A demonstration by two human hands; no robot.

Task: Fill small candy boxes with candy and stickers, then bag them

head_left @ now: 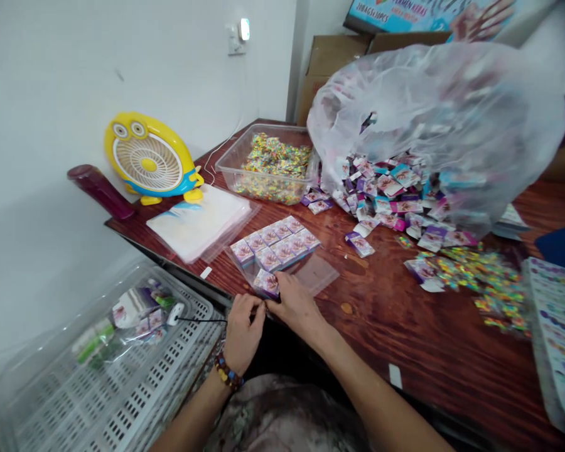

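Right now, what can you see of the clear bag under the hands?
The clear plastic bag lies flat on the reddish-brown wooden table, near its front edge, its thin, glossy film showing an empty end beyond the load. Neat rows of purple-and-white packets cover most of it and seem to sit inside. The left hand and right hand meet at its near edge, the right over a packet. No seal is discernible.

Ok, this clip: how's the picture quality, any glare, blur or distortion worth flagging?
Head view: wide-angle distortion bows the edge of the wooden table; the clear plastic bag shows soft glare, the top right corner washes out white; the left hand and right hand look reasonably sharp.
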